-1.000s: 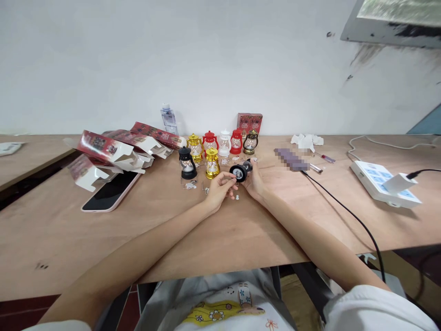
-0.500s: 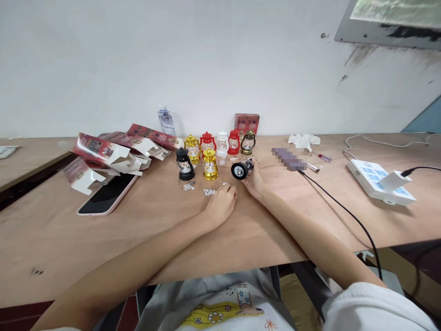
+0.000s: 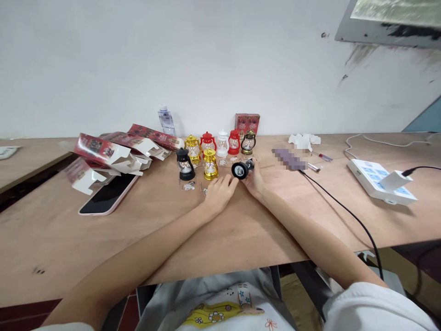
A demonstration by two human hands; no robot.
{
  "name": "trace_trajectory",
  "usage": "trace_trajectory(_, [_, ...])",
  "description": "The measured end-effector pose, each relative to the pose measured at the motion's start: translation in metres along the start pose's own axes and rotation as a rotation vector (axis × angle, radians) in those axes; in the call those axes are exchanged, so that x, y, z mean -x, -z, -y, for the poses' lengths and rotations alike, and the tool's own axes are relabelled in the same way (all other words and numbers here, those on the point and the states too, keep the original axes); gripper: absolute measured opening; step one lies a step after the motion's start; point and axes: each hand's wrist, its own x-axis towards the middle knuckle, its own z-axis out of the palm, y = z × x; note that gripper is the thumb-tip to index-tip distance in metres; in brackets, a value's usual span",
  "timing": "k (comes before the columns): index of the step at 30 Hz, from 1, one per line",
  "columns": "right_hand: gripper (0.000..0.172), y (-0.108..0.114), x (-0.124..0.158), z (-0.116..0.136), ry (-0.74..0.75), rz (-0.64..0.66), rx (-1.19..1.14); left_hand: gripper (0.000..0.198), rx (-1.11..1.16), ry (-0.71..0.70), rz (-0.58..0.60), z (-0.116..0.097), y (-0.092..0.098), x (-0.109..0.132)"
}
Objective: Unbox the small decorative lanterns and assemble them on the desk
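Note:
My right hand (image 3: 255, 183) is closed around a small black lantern (image 3: 240, 170), which is tipped on its side with its round base turned toward me. Just left of that base, my left hand (image 3: 219, 193) rests low over the table with its fingers stretched forward and slightly apart, covering some of the small loose parts. Beyond it stand a gold lantern (image 3: 210, 164) and an upright black lantern (image 3: 185, 164). Small white pieces and thin wire handles (image 3: 189, 186) lie in front of these two. Another row of lanterns, including a white lantern (image 3: 222, 143), stands behind.
Opened red cartons (image 3: 99, 151) are heaped at the left, partly over a phone (image 3: 107, 196). A bottle (image 3: 166, 120) and upright red boxes (image 3: 247, 123) stand by the wall. To the right are crumpled paper (image 3: 303, 140), a screwdriver (image 3: 323, 156), a blurred-out cabled object and a power strip (image 3: 379, 181).
My left hand has shifted slightly up, and its fingers have uncurled forward over the small parts, closer to the held lantern. My right hand and its lantern have hardly moved.

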Motion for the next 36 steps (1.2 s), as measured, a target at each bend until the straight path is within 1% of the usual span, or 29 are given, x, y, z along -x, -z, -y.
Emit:
trace_trajectory(2, [0.028,0.001,-0.001,-0.001,-0.005,0.007,0.0,0.023,-0.013,0.013,-0.048,0.006,-0.003,-0.006])
trace_trajectory(5, [0.028,0.001,-0.001,-0.001,-0.009,0.008,0.001,0.02,-0.002,0.023,-0.084,0.012,-0.008,-0.012])
trace_trajectory(10, [0.029,-0.002,0.002,-0.001,-0.003,0.061,0.044,0.022,0.11,-0.008,-0.156,0.015,-0.01,-0.016])
trace_trajectory(13, [0.03,-0.003,0.004,-0.001,-0.008,0.091,0.076,0.022,0.157,-0.018,-0.159,0.016,-0.01,-0.016])
trace_trajectory(17, [0.028,-0.003,0.003,-0.001,-0.025,0.101,0.104,0.02,0.204,-0.007,-0.152,0.017,-0.009,-0.016])
trace_trajectory(21, [0.027,0.0,-0.001,-0.003,-0.037,0.1,0.15,0.017,0.217,-0.004,-0.146,0.018,-0.009,-0.015])
trace_trajectory(26, [0.028,0.004,-0.005,-0.005,-0.059,0.156,0.185,0.016,0.22,-0.019,-0.161,0.02,-0.009,-0.015])
trace_trajectory(36, [0.027,0.002,-0.004,-0.003,-0.081,0.15,0.212,0.015,0.305,0.008,-0.159,0.023,-0.007,-0.015])
